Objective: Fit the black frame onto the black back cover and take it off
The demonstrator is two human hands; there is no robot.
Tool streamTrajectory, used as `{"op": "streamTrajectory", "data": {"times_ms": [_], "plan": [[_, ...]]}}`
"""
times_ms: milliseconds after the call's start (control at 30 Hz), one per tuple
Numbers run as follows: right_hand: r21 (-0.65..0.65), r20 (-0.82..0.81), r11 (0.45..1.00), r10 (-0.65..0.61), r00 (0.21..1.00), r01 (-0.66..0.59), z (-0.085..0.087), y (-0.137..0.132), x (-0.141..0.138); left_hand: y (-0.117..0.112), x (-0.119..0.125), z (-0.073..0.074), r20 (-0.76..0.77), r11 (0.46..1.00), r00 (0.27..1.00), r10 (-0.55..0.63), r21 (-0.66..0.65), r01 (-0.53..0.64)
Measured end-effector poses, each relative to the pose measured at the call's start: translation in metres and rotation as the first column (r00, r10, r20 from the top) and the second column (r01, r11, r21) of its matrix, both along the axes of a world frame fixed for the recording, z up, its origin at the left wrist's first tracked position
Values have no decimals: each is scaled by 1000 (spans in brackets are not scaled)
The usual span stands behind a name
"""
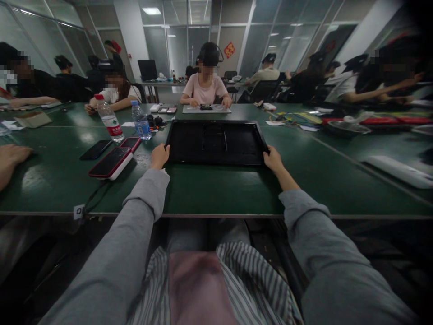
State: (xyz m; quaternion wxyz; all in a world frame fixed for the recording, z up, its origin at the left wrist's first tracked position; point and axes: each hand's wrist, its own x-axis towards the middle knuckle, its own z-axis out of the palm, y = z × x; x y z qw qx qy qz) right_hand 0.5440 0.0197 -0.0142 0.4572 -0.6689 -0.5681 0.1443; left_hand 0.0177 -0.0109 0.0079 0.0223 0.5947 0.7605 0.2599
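Observation:
A flat black tray (216, 126) lies on the green table (216, 189) straight ahead of me. My left hand (159, 156) grips its near left corner with fingers curled over the rim. My right hand (272, 160) holds the near right corner the same way. Both arms in grey sleeves stretch forward across the table edge. Thin raised ribs show inside the tray, which looks otherwise bare.
Left of the tray lie a red-edged phone on a white box (111, 163), a second phone (95, 149) and two water bottles (108, 118). Another person's hand (11, 158) rests at far left. Several people sit around the tables. A white long object (399, 171) lies right.

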Motion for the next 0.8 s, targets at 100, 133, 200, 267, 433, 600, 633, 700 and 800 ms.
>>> {"op": "streamTrajectory", "data": {"times_ms": [100,133,200,267,433,600,633,700,800], "plan": [[11,-37,1000,14,999,-13,3,-4,0,0,0,1,36,1000,999,12,17,-13],[12,-42,1000,15,999,-15,4,-5,0,-1,1,2,40,1000,999,12,23,-13],[0,-35,1000,3,999,-3,5,-6,2,-2,2,3,35,1000,999,4,27,-5],[-20,-17,1000,-15,1000,14,5,-5,3,-3,3,3,26,1000,1000,2,24,-3],[-27,28,1000,-12,1000,13,-1,0,6,-1,4,0,59,1000,998,3,-9,-2],[-25,0,1000,-17,1000,17,-3,2,5,5,2,-2,101,1000,995,0,-27,3],[-20,-37,1000,-13,999,12,-2,2,5,6,0,-1,116,1000,993,8,-31,-4],[-32,-154,999,7,988,-12,0,3,8,8,-4,1,147,999,989,25,-43,-19],[-64,-315,998,-9,949,-11,3,4,18,9,-11,3,160,998,986,39,-49,-31]]}}
